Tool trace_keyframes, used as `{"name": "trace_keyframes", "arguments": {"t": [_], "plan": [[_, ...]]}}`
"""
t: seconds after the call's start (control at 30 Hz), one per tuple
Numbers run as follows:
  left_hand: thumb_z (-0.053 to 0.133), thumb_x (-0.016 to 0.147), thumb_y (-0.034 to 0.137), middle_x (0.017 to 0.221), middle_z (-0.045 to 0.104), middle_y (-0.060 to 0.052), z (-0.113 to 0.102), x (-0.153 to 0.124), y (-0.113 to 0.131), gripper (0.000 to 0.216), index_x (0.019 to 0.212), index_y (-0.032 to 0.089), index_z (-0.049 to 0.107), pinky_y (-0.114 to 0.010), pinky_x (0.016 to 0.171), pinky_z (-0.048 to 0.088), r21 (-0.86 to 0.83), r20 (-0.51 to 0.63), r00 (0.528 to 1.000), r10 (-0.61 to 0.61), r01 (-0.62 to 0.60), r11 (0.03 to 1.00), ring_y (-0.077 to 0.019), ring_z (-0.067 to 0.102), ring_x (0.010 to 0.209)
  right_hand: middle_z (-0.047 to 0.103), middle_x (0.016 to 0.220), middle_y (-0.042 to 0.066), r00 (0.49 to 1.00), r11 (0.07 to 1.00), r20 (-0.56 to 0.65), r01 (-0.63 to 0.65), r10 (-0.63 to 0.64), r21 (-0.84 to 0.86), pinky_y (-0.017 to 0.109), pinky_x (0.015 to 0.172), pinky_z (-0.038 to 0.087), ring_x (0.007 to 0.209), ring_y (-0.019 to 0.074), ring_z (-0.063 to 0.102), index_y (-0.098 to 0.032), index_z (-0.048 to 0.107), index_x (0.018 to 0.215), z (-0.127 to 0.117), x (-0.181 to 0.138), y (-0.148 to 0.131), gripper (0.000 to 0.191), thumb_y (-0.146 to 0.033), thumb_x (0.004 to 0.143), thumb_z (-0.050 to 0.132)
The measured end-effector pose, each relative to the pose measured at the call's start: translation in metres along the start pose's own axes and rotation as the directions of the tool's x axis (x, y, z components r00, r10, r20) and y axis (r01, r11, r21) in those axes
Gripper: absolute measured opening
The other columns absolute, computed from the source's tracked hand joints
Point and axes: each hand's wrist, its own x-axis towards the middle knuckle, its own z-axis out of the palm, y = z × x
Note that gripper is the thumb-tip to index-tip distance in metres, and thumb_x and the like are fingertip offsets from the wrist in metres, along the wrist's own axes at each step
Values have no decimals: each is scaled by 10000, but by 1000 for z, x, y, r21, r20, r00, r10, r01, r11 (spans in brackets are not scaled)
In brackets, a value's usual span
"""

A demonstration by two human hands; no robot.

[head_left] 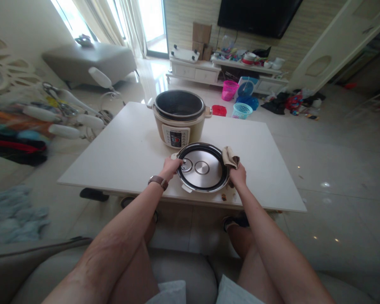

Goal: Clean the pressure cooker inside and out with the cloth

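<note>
A round pressure cooker lid [213, 171], its metal inner face and black seal turned up, is near the table's front edge. My left hand [171, 166] is closed on the lid's left rim, the thumb over the inner face by a small valve. At the right rim, my right hand [238, 174] is closed around a beige cloth [229, 157] that touches the lid; its fingers are partly hidden. Just behind the lid stands the open electric pressure cooker [194, 134], gold and white, with a dark inner pot [179, 104] and a control panel on its front.
The white table [126, 147] carries the cooker, and brown crumbs [223, 197] lie at its front edge. Beyond are a pink basket [229, 90], a light-blue basket [242, 110] and a TV cabinet [193, 71]. To the left, a lamp [82, 120] stands close to the table.
</note>
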Motion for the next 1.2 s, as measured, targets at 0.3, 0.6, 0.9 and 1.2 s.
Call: {"name": "trace_keyframes", "arguments": {"t": [0.3,0.6,0.9,1.2], "plan": [[710,576,117,718,659,-6,0,-2,2,457,1024,195,669,-248,506,484,10,-8,1000,-7,7,1000,-157,621,562,787,1217,136,1000,1000,-10,-14,14,6,455,996,548,1138,345,726,-260,744,1265,1,1,2,415,-460,929,601],[702,575,112,741,658,-8,-1,-2,2,453,1018,195,660,-247,504,475,2,-4,1000,1,-1,1000,-144,601,556,777,1239,143,1000,1000,4,-13,13,-8,474,1002,547,1154,358,721,-253,737,1280,-1,0,-1,421,-439,933,589],[705,575,112,735,655,-6,0,-2,1,467,1034,191,663,-238,501,465,9,-4,1000,-1,1,1000,-140,597,553,777,1239,143,1000,1000,5,-19,19,-13,467,1006,548,1153,349,723,-248,736,1281,0,1,0,407,-420,943,590],[697,579,120,708,642,3,0,4,-3,467,1041,183,664,-236,494,457,8,-2,1000,4,-4,1000,-137,588,538,776,1232,145,1000,1000,0,-11,11,-12,468,1002,545,1157,360,720,-246,735,1275,1,2,1,394,-405,948,586]]}}
